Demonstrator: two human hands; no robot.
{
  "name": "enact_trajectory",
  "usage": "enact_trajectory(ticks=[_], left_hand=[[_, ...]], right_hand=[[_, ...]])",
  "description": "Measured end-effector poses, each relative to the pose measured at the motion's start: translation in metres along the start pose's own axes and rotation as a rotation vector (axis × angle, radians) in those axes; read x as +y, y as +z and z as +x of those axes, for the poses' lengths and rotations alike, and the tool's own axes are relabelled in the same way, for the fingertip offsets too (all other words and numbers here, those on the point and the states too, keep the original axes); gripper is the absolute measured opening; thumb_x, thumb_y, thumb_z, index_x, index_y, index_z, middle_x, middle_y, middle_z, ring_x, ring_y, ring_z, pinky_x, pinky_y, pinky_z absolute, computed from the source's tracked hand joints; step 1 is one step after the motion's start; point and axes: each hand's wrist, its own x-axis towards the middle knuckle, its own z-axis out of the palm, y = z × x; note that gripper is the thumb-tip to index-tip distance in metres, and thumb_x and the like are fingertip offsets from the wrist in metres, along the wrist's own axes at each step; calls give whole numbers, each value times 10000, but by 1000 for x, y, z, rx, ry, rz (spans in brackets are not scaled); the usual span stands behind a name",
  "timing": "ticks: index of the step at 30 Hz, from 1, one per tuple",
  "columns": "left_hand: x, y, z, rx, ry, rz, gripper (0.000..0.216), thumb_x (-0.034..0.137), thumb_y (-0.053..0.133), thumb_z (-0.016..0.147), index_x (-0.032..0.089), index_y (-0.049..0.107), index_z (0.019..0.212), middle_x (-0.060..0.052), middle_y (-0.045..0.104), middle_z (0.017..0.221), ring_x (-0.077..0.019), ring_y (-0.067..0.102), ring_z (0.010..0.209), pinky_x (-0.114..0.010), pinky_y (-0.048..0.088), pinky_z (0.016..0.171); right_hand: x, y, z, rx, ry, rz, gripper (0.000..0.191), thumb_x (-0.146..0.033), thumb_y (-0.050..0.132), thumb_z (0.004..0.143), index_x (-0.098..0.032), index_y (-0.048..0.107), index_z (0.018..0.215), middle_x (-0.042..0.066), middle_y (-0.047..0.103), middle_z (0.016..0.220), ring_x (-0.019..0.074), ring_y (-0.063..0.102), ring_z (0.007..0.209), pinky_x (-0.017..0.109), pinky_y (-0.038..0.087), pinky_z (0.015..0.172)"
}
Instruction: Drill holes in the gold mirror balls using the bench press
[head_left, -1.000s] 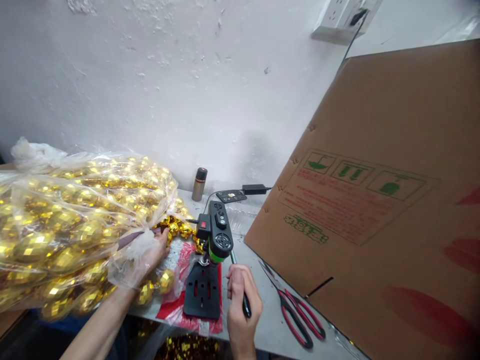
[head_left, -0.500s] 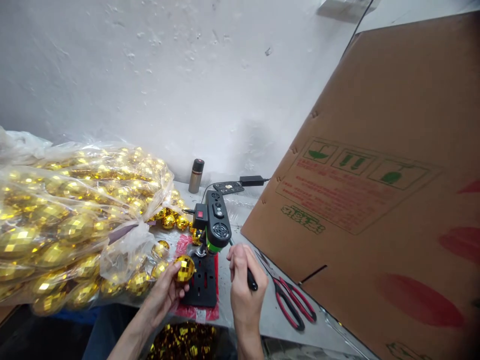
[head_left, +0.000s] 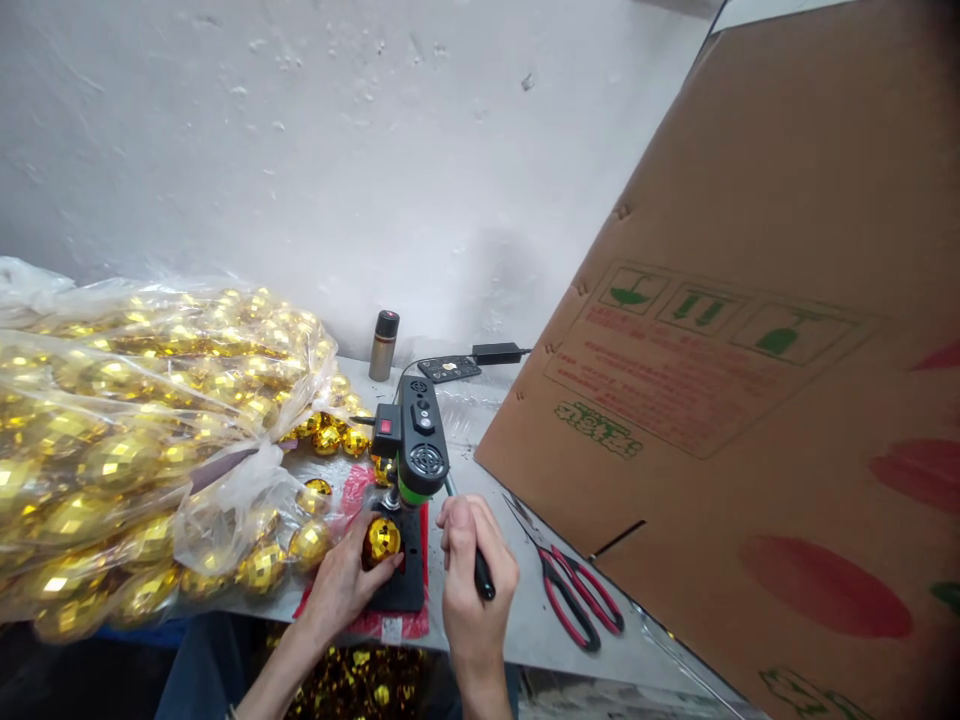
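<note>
Gold mirror ball (head_left: 385, 538): round, shiny, faceted in small squares that throw back bright yellow and darker amber. It sits at the fingertips of your left hand (head_left: 349, 575), under the head of the small black drill press (head_left: 424, 430), and well left of your right hand (head_left: 478, 570). Whether it rests on the slotted base plate (head_left: 401, 598), can't tell. Your left thumb and fingers are curled narrowly about the ball. Your right fist is wrapped round the press's lever (head_left: 484, 578), black end showing below.

Outward: red plastic sheet (head_left: 354, 626) under the base, near the table's front edge. Red-and-black scissors (head_left: 574, 590) right of your fist, beside the cardboard box (head_left: 690, 330) along the table's right edge. Clear bag (head_left: 225, 505) of gold balls fills the left end. Capped bottle (head_left: 383, 347) at the back edge, by the wall.
</note>
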Motion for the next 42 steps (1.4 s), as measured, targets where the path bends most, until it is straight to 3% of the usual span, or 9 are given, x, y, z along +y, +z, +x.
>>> enact_trajectory(ticks=[8,14,19,27,42], left_hand=[[15,-5,7,-130,-9,185,540,419,708,889,224,639,1387,-136,840,1189,-372,814,1106,-445,619,917],[7,7,18,-18,189,253,492,446,776,790,206,730,1217,-158,818,1166,-409,758,1115,-535,569,990],[3,10,18,-16,194,251,447,446,776,788,207,742,1164,-120,802,1071,-378,742,1036,-505,569,951],[8,10,16,-19,175,253,377,406,818,772,211,737,1083,-91,773,980,-353,725,970,-487,556,927],[-4,18,15,4,219,233,423,324,795,771,206,730,1172,-95,775,1040,-345,712,993,-481,542,904]], right_hand=[[-1,-1,0,-11,-28,20,359,-245,458,1128,-237,554,782,-42,510,693,104,473,582,212,416,534],[-2,-3,-1,-24,-36,31,330,-201,460,1119,-238,559,806,-42,536,714,100,500,606,195,438,559],[2,-4,-6,-39,-52,15,298,-157,456,1108,-239,571,846,-36,558,741,97,512,604,196,438,552],[35,4,-29,17,-237,-8,366,-156,387,1126,-242,487,785,-31,540,724,107,559,622,220,460,573],[56,13,-51,104,-167,30,354,-184,422,1115,-230,558,791,-20,587,757,124,569,655,284,421,608]])
